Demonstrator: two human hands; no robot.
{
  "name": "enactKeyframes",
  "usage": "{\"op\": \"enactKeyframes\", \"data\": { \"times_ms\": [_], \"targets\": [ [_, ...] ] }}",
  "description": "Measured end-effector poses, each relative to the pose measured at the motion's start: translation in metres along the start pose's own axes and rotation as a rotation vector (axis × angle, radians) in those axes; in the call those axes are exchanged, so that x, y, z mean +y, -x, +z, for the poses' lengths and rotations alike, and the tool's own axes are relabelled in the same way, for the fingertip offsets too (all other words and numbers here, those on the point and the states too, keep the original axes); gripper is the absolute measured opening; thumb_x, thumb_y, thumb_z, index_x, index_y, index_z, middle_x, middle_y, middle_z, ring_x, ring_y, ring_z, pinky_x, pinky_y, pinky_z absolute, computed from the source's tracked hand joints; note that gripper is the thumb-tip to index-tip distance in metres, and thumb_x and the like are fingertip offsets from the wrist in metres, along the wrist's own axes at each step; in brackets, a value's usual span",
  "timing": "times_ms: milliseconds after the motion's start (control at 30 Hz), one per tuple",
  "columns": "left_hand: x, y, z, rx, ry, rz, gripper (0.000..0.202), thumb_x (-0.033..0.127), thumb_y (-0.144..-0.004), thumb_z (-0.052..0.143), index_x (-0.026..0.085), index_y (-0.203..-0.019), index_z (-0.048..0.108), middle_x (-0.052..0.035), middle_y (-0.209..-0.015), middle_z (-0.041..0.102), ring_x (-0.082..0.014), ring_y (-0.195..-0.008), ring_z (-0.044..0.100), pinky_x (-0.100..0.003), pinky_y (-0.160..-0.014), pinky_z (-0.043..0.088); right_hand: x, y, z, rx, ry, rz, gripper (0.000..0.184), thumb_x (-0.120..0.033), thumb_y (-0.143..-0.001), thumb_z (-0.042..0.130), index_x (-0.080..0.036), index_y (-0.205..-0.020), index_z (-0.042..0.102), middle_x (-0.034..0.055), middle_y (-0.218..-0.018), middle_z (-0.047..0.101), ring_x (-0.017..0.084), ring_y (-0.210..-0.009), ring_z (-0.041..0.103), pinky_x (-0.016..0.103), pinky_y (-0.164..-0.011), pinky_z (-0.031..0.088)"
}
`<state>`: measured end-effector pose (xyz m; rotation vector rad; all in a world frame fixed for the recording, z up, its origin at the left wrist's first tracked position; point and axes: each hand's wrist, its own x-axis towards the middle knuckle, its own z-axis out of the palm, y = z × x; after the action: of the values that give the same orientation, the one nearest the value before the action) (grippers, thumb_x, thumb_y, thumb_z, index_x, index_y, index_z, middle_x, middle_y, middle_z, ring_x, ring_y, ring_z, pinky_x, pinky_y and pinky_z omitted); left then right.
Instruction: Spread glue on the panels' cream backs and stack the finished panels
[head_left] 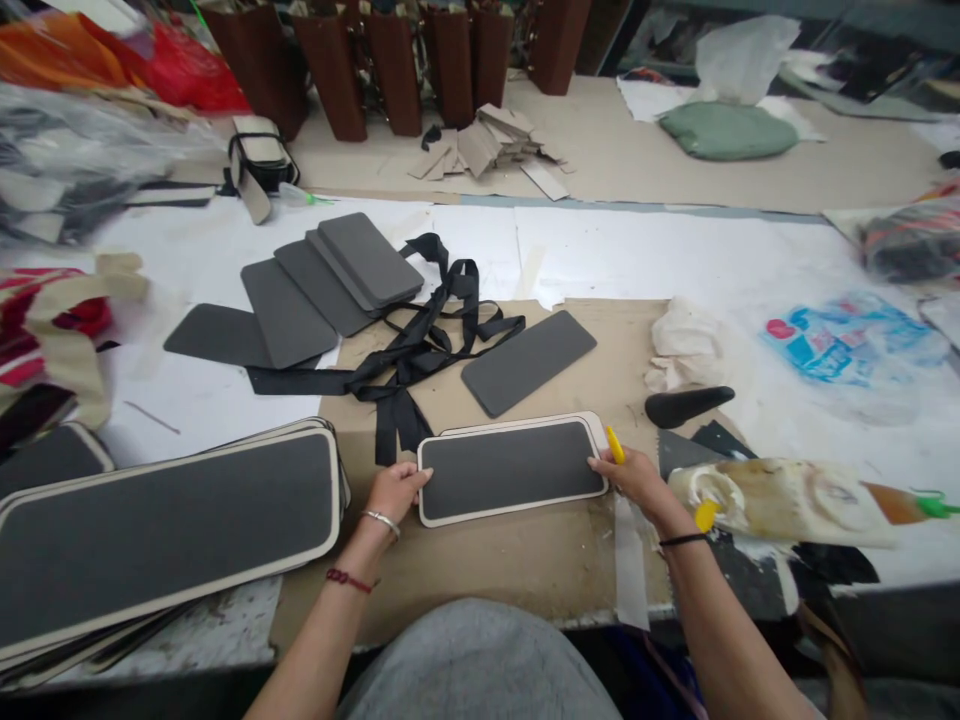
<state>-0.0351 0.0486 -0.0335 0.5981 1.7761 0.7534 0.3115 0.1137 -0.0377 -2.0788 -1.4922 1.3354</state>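
Observation:
A dark grey rounded panel with a cream border lies level in front of me, on or just above the brown board. Another pale edge shows behind its far side. My left hand pinches the panel's left end, thumb on top. At the opposite end, my right hand grips the right edge between thumb and fingers. A yellow stick-like piece pokes up from that hand; the rest of it is hidden. Just beyond the panel lie a loose grey piece and tangled black strips.
A pile of larger bordered panels sits at left. Several grey pieces overlap farther back. On the right are a glue-stained bottle, a black curved piece and a plastic bag. Brown boxy items stand behind cardboard scraps.

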Motion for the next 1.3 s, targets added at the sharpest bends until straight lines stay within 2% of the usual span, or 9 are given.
{"op": "enactKeyframes", "data": {
  "times_ms": [133,333,567,933,1300],
  "targets": [
    [0.002,0.001,0.0,-0.008,-0.008,0.005,0.035,0.048,-0.038,0.061,0.018,-0.039,0.043,0.0038,-0.033,0.041,-0.0085,-0.038,0.036,-0.021,-0.04,0.026,-0.003,0.003,0.002,0.016,0.012,0.03,0.029,-0.046,-0.056,0.055,-0.019,-0.06,0.044,-0.005,-0.048,0.04,0.01,-0.045,0.036,0.024,-0.044,0.028],
    [0.001,0.0,0.001,-0.007,-0.033,0.014,0.033,0.047,-0.038,0.062,0.018,-0.039,0.045,0.0027,-0.034,0.041,-0.0092,-0.038,0.036,-0.02,-0.037,0.022,-0.002,0.0,0.005,0.061,0.041,-0.022,0.02,-0.033,-0.059,0.057,-0.018,-0.057,0.045,-0.0054,-0.05,0.042,0.01,-0.05,0.039,0.023,-0.049,0.029],
    [-0.002,-0.002,0.002,-0.007,-0.038,0.016,0.034,0.047,-0.039,0.062,0.018,-0.041,0.044,0.0031,-0.036,0.042,-0.008,-0.037,0.036,-0.02,-0.037,0.023,0.005,-0.005,0.007,0.073,0.071,-0.039,0.019,-0.031,-0.06,0.057,-0.018,-0.055,0.044,-0.0059,-0.049,0.041,0.01,-0.049,0.038,0.023,-0.05,0.029],
    [-0.001,0.001,0.005,0.033,0.004,0.011,0.028,0.042,-0.042,0.059,0.018,-0.042,0.045,0.0044,-0.035,0.042,-0.0084,-0.037,0.036,-0.021,-0.039,0.026,0.007,-0.005,0.003,0.061,0.124,-0.041,0.026,-0.043,-0.058,0.053,-0.019,-0.056,0.043,-0.004,-0.049,0.041,0.012,-0.05,0.039,0.025,-0.05,0.029],
    [0.003,0.003,0.005,0.019,-0.047,0.031,0.032,0.045,-0.039,0.06,0.019,-0.039,0.042,0.0046,-0.033,0.041,-0.0083,-0.036,0.034,-0.022,-0.041,0.027,0.004,-0.002,0.006,0.051,0.085,-0.067,0.034,-0.053,-0.051,0.049,-0.02,-0.051,0.04,-0.0035,-0.048,0.038,0.012,-0.049,0.036,0.027,-0.05,0.028]
  ]
}}
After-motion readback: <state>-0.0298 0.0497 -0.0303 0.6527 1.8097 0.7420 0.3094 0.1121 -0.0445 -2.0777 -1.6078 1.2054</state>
